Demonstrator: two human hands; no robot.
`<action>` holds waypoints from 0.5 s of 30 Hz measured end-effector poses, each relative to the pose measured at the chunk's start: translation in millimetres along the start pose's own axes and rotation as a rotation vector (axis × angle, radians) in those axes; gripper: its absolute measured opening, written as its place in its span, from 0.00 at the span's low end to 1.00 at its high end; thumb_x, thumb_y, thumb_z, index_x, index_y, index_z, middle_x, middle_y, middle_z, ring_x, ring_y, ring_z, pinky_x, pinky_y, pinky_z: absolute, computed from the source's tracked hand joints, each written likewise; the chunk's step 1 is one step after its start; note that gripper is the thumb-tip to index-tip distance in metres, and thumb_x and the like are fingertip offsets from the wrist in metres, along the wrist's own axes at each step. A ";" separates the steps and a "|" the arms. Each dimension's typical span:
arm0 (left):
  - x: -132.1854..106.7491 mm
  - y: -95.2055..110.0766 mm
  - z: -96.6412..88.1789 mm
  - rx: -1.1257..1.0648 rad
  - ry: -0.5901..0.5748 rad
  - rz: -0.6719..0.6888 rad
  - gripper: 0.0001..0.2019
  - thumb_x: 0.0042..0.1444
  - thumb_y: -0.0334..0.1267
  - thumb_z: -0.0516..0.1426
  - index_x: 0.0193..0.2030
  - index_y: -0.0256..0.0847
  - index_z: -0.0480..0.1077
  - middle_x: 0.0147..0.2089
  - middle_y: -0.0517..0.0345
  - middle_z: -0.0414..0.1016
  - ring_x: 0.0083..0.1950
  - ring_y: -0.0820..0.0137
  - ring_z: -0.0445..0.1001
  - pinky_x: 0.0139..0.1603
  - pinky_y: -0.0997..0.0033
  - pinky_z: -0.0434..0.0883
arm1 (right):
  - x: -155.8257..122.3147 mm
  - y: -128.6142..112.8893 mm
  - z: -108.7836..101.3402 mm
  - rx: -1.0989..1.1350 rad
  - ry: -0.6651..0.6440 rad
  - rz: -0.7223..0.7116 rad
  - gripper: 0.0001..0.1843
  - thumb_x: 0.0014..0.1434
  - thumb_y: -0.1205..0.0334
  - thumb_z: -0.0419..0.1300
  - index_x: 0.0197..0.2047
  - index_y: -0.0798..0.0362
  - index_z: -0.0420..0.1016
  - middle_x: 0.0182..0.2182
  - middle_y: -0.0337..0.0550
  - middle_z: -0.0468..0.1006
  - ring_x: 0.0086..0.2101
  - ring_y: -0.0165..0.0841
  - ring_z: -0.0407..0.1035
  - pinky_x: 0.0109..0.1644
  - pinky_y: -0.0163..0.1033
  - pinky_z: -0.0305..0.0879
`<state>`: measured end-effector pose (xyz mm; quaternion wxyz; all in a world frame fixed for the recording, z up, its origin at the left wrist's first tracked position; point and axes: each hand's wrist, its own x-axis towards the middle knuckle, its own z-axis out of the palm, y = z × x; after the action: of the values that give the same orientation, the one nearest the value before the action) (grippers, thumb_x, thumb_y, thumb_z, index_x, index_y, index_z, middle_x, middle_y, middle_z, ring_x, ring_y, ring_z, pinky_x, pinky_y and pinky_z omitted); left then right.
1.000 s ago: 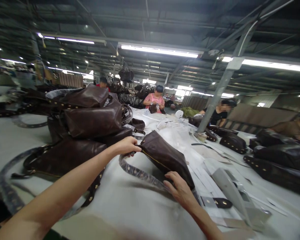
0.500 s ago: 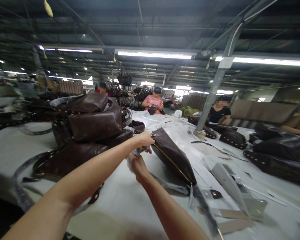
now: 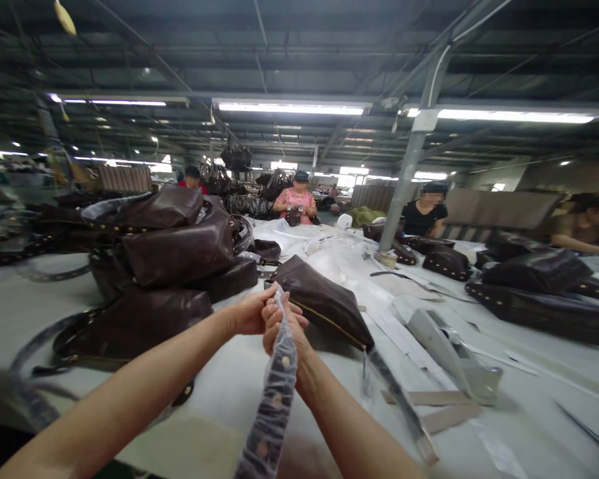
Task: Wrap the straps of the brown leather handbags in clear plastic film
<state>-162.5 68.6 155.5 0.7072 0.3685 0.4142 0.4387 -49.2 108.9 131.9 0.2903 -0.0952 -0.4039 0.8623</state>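
Note:
A studded bag strap (image 3: 272,406) in clear plastic wrap runs from my hands down toward the bottom of the view. My left hand (image 3: 252,313) is closed at the strap's far end, its fingertips pinching near the tip. Close beside it, my right hand (image 3: 285,326) has its fingers wrapped round the strap just below that end. Right behind both hands lies a dark brown leather bag (image 3: 324,296) with a gold zipper along its near edge. Where the strap joins the bag is hidden by my hands. Another wrapped strap (image 3: 397,386) trails from the bag's right end.
Brown bags (image 3: 180,249) are piled at the left, and more studded bags (image 3: 544,293) lie at the right. A grey tape dispenser (image 3: 454,352) stands right of the bag, near cardboard strips (image 3: 449,419). A metal post (image 3: 404,179) rises from the table. Several people work beyond.
My hands have drawn back from the bag's end and come together. The wrapped strap now stretches toward me between my forearms. The view has turned slightly right.

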 end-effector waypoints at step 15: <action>-53.1 -92.3 -6.2 0.060 0.676 0.120 0.16 0.35 0.26 0.67 0.30 0.35 0.67 0.24 0.61 0.74 0.19 0.73 0.71 0.19 0.77 0.66 | -98.3 53.7 -71.6 -0.595 0.081 0.384 0.37 0.49 0.29 0.59 0.41 0.58 0.71 0.39 0.53 0.78 0.38 0.37 0.75 0.39 0.41 0.70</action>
<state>-153.5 -11.3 85.5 0.4919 0.2465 0.6155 0.5643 36.5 70.9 37.7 0.0983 -0.2838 -0.6001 0.7414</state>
